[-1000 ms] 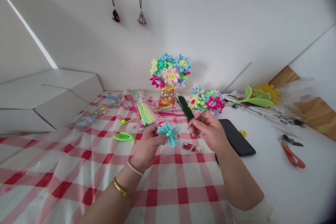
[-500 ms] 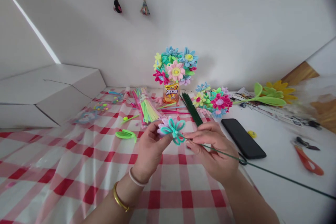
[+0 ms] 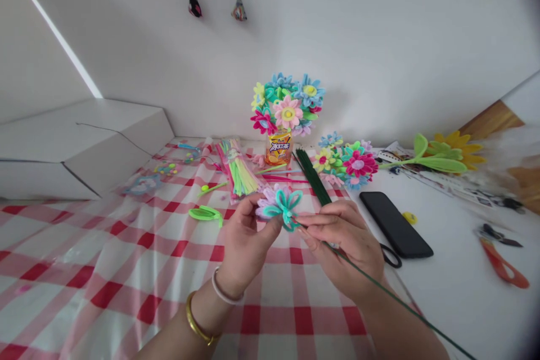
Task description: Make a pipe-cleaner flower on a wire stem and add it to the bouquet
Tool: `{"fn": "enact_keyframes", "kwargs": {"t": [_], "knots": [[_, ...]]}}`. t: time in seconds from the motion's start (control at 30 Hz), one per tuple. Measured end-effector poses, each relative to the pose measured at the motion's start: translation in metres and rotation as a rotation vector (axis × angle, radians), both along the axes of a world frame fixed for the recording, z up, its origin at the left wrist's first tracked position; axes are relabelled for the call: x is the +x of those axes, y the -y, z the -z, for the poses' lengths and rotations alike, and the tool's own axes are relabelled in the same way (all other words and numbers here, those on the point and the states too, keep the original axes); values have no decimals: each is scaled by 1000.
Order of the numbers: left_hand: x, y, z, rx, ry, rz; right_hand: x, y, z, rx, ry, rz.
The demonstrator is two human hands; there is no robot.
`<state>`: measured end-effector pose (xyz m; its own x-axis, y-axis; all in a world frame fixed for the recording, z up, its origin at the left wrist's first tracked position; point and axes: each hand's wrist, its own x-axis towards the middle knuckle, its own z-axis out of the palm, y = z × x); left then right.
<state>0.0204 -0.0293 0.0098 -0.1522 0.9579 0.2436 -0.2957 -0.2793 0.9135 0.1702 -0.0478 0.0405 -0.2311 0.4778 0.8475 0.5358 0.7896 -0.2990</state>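
Observation:
My left hand point(image 3: 248, 236) pinches a pipe-cleaner flower point(image 3: 269, 202) with lilac petals and teal loops on its back, which face me. The fingers of my right hand point(image 3: 348, 247) are closed on a long dark green wire stem point(image 3: 382, 287), close to where it meets the teal centre. From there the stem slants down to the lower right, over my right forearm. Whether its tip is fixed inside the flower is hidden by my fingertips. Behind my right hand lies a bundle of dark green stems point(image 3: 313, 177).
A bouquet point(image 3: 287, 102) stands in a drink-bottle vase point(image 3: 278, 149) by the wall. Pipe cleaners point(image 3: 239, 169), a green leaf piece point(image 3: 205, 213) and a second bouquet point(image 3: 350, 162) lie around. To the right are a black phone point(image 3: 395, 224), orange-handled pliers point(image 3: 502, 264) and a sunflower point(image 3: 458, 152).
The stem's free end has swung downward and now slopes more steeply. Both hands keep their hold close together. The whole view has shifted slightly.

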Motion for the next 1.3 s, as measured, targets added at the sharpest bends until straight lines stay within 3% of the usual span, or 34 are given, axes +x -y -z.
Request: {"fn": "enact_keyframes", "kwargs": {"t": [0.57, 1.3], "knots": [[-1, 2, 4, 75, -82, -79, -7, 1, -1, 112, 68, 31], [0, 6, 5, 64, -75, -116, -10, 0, 11, 42, 8, 60]]}}
